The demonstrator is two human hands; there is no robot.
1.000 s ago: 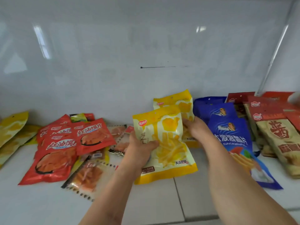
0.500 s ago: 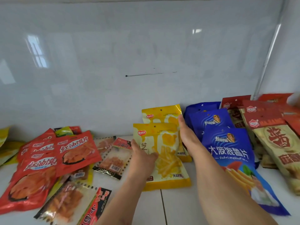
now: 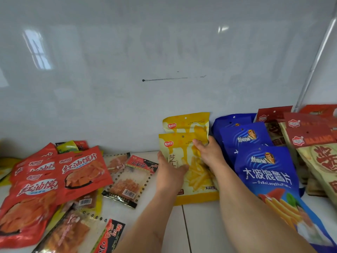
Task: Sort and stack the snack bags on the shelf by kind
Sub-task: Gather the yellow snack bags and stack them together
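Note:
A yellow snack bag [image 3: 196,181] lies on the white shelf, overlapping a second yellow bag [image 3: 186,122] that leans against the back wall. My left hand [image 3: 168,173] grips the front bag's left edge, thumb on its face. My right hand [image 3: 207,152] presses on the bag's upper right, fingers bent over its face. Blue chip bags [image 3: 264,172] lie stacked just to the right. Red bags [image 3: 60,170] lie in a loose heap on the left.
Clear packs with orange snacks [image 3: 127,181] lie between the red heap and my left hand. Red and tan bags [image 3: 313,143] fill the far right. A white wall [image 3: 164,52] closes the back. Bare shelf [image 3: 197,227] shows between my forearms.
The front yellow bag has come down from a raised position onto the shelf over the rear yellow bag. My right hand has moved from behind the bag onto its face.

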